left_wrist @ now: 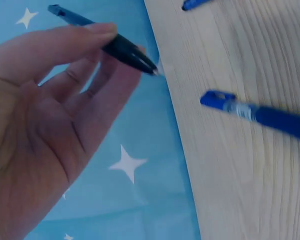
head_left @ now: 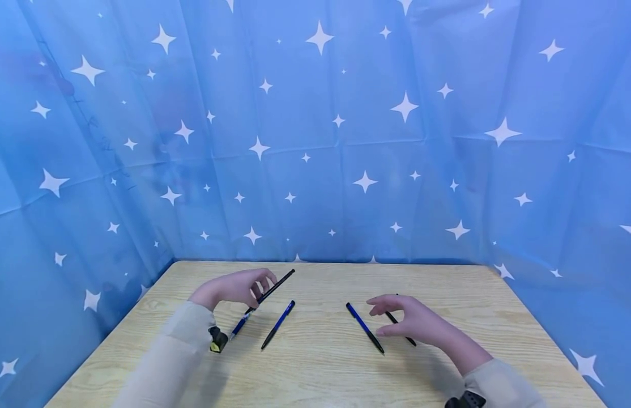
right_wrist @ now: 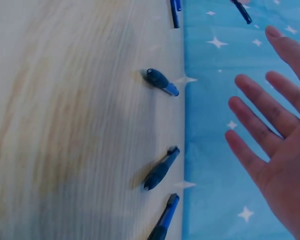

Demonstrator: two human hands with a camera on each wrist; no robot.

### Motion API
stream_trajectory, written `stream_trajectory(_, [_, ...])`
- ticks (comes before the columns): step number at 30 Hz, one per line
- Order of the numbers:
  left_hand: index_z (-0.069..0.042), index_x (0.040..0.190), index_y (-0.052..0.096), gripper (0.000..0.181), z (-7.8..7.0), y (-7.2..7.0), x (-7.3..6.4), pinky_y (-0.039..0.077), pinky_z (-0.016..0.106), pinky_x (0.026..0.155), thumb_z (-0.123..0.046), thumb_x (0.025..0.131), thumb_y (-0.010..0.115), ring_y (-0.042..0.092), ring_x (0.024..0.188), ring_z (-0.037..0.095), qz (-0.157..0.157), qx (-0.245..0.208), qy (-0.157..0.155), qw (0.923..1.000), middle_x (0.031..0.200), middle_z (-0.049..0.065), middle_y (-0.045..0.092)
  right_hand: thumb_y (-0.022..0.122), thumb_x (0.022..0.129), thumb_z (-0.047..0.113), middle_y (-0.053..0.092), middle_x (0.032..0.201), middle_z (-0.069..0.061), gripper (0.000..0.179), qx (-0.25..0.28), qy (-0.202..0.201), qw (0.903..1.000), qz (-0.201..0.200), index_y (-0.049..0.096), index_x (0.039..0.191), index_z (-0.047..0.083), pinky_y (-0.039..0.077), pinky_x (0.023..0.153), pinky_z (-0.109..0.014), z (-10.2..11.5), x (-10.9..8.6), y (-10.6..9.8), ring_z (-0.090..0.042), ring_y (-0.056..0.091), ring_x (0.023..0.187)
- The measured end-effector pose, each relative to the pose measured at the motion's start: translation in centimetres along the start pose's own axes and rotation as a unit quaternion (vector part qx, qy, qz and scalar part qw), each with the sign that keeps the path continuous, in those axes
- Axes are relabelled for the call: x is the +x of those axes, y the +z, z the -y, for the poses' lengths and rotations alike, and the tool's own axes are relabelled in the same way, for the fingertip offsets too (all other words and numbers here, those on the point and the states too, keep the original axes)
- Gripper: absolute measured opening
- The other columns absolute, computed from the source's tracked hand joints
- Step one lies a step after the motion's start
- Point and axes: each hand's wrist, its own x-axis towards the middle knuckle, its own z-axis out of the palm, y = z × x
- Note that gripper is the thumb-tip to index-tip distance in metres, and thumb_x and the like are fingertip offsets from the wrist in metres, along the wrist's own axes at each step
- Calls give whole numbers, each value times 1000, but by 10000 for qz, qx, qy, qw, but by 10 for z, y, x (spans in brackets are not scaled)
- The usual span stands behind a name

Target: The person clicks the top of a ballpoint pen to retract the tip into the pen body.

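Note:
My left hand pinches a black pen between thumb and fingers, above the left side of the table. In the left wrist view this dark pen slants, its tip toward the lower right. Under that hand lies a blue pen with a pale band; a second blue pen lies just right of it. My right hand hovers with nothing in it, its fingers spread in the right wrist view. Beneath it is a black pen, partly hidden by the hand. Another blue pen lies left of it.
The light wooden table ends at the back against a blue curtain with white stars, which also hangs along both sides. Dark wrist devices sit on both sleeves, one on the left sleeve.

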Motion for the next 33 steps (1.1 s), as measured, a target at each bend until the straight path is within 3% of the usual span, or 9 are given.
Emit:
stream_trajectory(8, [-16,132,52,56,-13,14,14,54,33,78,6,84,70,61,97,16,-44,-157,585,9982,114,2,57,78,83,37,66,116,6,57,124,-240,9982,-528,57,135,22,41,94,-63,9,8,5,-34,54,118])
stream_trajectory(18, [-14,135,49,58,-34,37,26,54,33,80,7,85,70,60,100,18,-330,-795,989,9914,114,3,58,78,85,32,66,117,9,56,343,-475,9922,-1105,56,136,26,40,96,-61,24,22,12,-28,54,117])
stream_trajectory(24, [-5,136,48,58,-46,50,32,55,33,80,10,84,68,61,98,22,-461,-1231,1335,9823,113,8,56,78,85,24,65,121,5,56,483,-564,9871,-1422,56,136,25,40,97,-60,33,27,15,-28,53,119])
stream_trajectory(29, [-7,135,51,57,-55,59,35,56,33,79,9,84,70,61,99,22,-726,-1471,1318,9776,112,7,57,77,85,27,64,122,2,54,599,-630,9821,-1671,57,135,23,42,97,-59,38,29,17,-29,54,118])
stream_trajectory(33, [-10,133,56,54,-65,69,35,56,33,79,7,85,71,62,100,21,-961,-1656,1170,9745,113,6,59,77,85,18,63,124,0,54,831,-805,9764,-1823,56,135,20,45,97,-54,43,31,18,-28,56,117])
